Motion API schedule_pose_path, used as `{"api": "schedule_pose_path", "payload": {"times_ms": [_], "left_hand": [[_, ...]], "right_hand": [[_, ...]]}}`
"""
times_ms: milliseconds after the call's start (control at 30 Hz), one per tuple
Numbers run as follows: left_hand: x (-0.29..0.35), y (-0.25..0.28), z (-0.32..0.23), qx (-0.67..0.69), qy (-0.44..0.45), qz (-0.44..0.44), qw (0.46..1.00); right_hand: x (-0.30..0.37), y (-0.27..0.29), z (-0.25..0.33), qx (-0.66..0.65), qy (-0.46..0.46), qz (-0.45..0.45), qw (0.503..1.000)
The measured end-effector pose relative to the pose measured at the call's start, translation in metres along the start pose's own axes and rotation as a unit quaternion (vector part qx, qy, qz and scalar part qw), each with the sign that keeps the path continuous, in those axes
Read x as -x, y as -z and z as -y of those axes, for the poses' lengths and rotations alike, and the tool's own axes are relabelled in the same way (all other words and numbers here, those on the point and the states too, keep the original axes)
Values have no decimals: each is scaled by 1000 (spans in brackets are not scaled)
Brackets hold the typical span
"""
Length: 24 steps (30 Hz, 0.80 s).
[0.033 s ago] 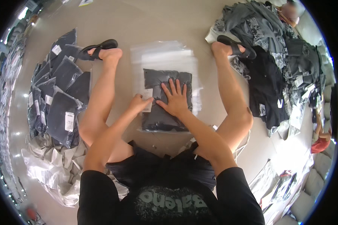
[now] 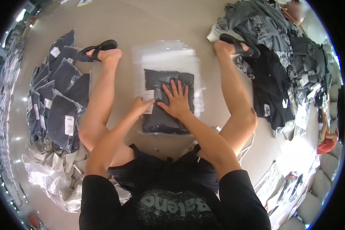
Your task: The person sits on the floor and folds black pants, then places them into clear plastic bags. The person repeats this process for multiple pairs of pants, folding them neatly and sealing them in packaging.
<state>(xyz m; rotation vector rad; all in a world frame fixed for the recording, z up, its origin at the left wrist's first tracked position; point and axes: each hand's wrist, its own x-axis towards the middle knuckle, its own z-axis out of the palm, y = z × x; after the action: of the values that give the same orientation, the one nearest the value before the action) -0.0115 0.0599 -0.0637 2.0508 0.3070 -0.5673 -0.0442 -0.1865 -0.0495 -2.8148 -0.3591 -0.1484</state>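
Observation:
A folded dark grey garment in a clear plastic bag (image 2: 168,124) lies flat on the floor between my legs, over a stack of clear plastic bags (image 2: 163,55). My right hand (image 2: 177,102) rests palm down on the package, fingers spread. At its left edge is a white label (image 2: 148,96), with my left hand (image 2: 140,105) closed at it. The forefinger stretches across the label while the other fingers curl, partly hidden. The two hands almost meet near the middle of the package.
Several bagged dark garments (image 2: 61,119) are piled left of my leg, with crumpled pale sheeting (image 2: 59,178) nearer me. To the right is a big heap of loose grey, black and patterned clothes (image 2: 272,73). Flat plastic packages (image 2: 272,180) lie at the lower right. A person (image 2: 295,11) is at the far right.

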Motion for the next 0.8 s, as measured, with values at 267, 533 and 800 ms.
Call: {"api": "schedule_pose_path", "payload": {"times_ms": [267,533,800], "left_hand": [[21,-10,-28,241,64,70,966],[50,162,-114,174,-111,-116,972],[154,378,37,271,-115,-438,849]], "right_hand": [[-19,24,1,-42,-20,173,984],[-66,219,-175,-254,-150,-48,954],[36,221,-386,269,-399,-47,875]]}}
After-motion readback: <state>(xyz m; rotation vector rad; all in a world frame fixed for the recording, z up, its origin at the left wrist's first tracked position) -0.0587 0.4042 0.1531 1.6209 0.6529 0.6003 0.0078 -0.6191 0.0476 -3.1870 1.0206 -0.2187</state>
